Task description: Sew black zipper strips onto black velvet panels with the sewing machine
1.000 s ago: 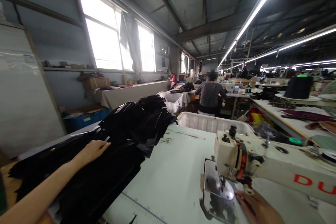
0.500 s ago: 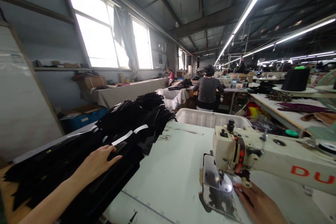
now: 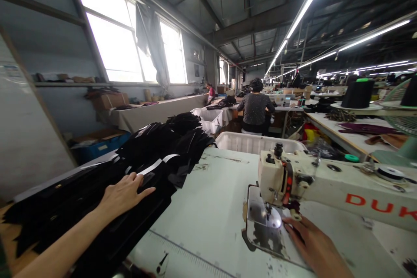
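My left hand (image 3: pixel 125 195) lies on a thick pile of black fabric pieces (image 3: pixel 146 143), its thumb stretched away from the other fingers. Its fingertips touch the near end of a white strip (image 3: pixel 151 167) on the pile. Over on the right, my right hand (image 3: pixel 314 243) rests beside the needle area of a cream sewing machine (image 3: pixel 325 182). The thumb and forefinger are pressed together at the edge of the lit metal needle plate (image 3: pixel 263 221); anything between them is hidden or too small to make out. No fabric shows under the needle.
A printed ruler (image 3: pixel 192 256) runs along the pale green tabletop (image 3: pixel 215 191). Behind it stand white plastic bins (image 3: pixel 257 141). A co-worker (image 3: pixel 256 106) sits farther back, facing away. Black thread cones (image 3: pixel 358 94) and a green fan (image 3: pixel 402 117) are at the right.
The view has turned slightly, so the machine sits further left in the frame. Both hands keep nearly the same places, the left on the pile and the right by the needle.
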The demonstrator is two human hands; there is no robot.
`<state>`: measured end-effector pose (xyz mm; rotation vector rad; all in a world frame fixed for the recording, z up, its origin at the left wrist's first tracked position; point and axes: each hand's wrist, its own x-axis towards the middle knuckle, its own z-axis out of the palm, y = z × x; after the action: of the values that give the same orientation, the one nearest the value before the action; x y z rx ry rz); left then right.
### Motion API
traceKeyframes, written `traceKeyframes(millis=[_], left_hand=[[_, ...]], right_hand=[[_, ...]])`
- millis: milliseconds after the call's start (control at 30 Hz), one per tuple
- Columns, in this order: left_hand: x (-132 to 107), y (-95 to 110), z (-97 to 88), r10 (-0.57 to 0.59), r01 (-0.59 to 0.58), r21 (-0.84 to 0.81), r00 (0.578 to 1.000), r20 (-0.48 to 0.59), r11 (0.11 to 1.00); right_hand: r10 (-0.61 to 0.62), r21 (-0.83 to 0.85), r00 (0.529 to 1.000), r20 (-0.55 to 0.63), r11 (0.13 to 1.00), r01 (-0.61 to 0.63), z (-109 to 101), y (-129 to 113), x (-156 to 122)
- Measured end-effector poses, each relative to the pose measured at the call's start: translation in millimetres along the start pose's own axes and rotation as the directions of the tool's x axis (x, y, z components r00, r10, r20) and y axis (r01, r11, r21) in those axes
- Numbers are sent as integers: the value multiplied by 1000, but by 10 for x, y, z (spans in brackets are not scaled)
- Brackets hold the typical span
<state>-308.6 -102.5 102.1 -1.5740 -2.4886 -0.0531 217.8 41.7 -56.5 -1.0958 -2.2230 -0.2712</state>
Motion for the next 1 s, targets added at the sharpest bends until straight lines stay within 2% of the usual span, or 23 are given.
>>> traceKeyframes(millis=[233, 300, 367, 467, 533, 600, 700, 767, 867, 1000], left_hand=[[-6, 26, 198, -42, 41, -27, 998, -51, 999], [14, -11, 199, -50, 48, -58, 998, -39, 997], [57, -108, 120, -73, 71, -105, 997, -17, 992], [148, -325, -137, -169, 165, -149, 985, -16, 975], [192, -430, -307, -244, 233, -140, 967, -69, 962], [190, -427, -366, -230, 214, -127, 966, -119, 968], [103, -239, -195, -44, 35, -114, 996, -78, 993], [33, -108, -12, 24, -28, -84, 999, -47, 996], [-15, -64, 146, 54, -55, -66, 998, -13, 996], [8, -148, 144, 36, -36, -101, 999, 4, 994]], right_hand=[[65, 82, 996, 55, 994, -69, -62, -32, 25], [70, 100, 994, 78, 992, -78, -76, -32, 31], [70, 115, 992, 106, 990, -82, -88, -31, 32], [84, 118, 986, 147, 988, -101, -103, -32, 34], [96, 120, 982, 164, 986, -116, -114, -36, 40], [101, 131, 980, 169, 984, -124, -127, -41, 48], [107, 147, 980, 166, 980, -132, -143, -46, 57], [112, 145, 980, 163, 980, -136, -146, -48, 55], [114, 126, 979, 167, 983, -136, -138, -53, 46], [118, 118, 979, 167, 983, -139, -121, -53, 41]])
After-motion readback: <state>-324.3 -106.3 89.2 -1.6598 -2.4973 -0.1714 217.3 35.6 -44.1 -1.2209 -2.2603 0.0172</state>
